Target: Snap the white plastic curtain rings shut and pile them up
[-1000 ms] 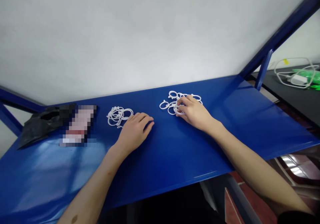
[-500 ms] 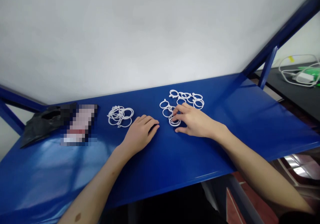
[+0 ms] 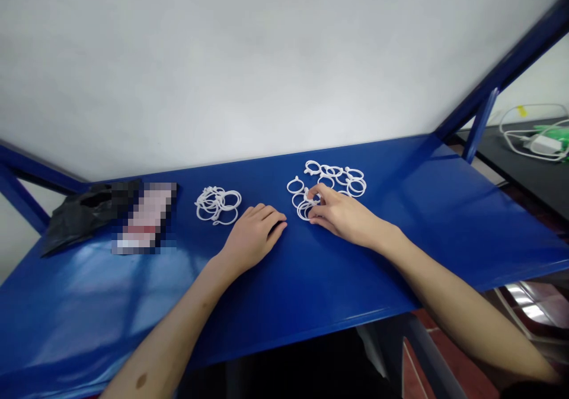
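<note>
My left hand (image 3: 252, 236) lies palm down on the blue table, fingers stretched out and thumb a little apart, holding nothing. Just left of it is a tangled pile of white rings (image 3: 231, 199) with small knobs. On the other side, my right hand (image 3: 340, 210) reaches over a looser group of white rings (image 3: 295, 185). Its thumb and a finger come together at the edge of a white ring (image 3: 303, 211) in the nearest cluster. Some rings are partly hidden by these fingers.
A black plastic bag (image 3: 80, 212) and a blurred-out flat pink item (image 3: 149, 212) lie at the left of the blue table (image 3: 302, 292). A white wall (image 3: 267, 61) stands behind. Blue frame bars (image 3: 482, 125) rise at the right, beside a dark surface with a white cable and charger (image 3: 544, 144).
The fingers of my right hand have drawn together on the near rings, which have shifted slightly. My left hand has stayed in place on the table. The view has moved a little.
</note>
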Demonstrator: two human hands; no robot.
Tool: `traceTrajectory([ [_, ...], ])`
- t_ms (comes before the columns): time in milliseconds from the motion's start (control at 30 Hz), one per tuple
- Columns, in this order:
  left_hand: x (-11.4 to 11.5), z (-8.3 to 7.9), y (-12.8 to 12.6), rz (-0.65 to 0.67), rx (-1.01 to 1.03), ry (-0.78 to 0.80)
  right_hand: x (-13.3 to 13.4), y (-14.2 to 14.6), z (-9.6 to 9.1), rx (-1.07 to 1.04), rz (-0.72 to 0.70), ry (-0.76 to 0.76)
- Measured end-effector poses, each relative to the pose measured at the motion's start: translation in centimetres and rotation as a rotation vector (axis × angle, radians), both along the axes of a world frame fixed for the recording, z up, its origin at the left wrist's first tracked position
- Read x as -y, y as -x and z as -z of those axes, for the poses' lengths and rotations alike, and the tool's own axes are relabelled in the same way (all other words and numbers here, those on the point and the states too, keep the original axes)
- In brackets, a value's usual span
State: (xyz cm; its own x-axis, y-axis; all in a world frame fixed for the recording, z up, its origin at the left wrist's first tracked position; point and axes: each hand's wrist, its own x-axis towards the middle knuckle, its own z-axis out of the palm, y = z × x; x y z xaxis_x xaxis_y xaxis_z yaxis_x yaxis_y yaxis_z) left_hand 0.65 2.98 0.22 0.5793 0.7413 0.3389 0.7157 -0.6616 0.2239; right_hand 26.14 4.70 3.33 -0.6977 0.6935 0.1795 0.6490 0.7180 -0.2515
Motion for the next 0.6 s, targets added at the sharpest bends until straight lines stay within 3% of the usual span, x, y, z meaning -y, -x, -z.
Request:
traceTrajectory([
  [400,-0.02,-0.04,0.01,-0.005,-0.011,0.004,0.02,-0.43,-0.52,0.099,0.050,-0.010],
  [600,0.00,0.01,0.00,0.004,-0.012,-0.014,0.27,0.04,-0.69,0.066,-0.007,-0.083],
])
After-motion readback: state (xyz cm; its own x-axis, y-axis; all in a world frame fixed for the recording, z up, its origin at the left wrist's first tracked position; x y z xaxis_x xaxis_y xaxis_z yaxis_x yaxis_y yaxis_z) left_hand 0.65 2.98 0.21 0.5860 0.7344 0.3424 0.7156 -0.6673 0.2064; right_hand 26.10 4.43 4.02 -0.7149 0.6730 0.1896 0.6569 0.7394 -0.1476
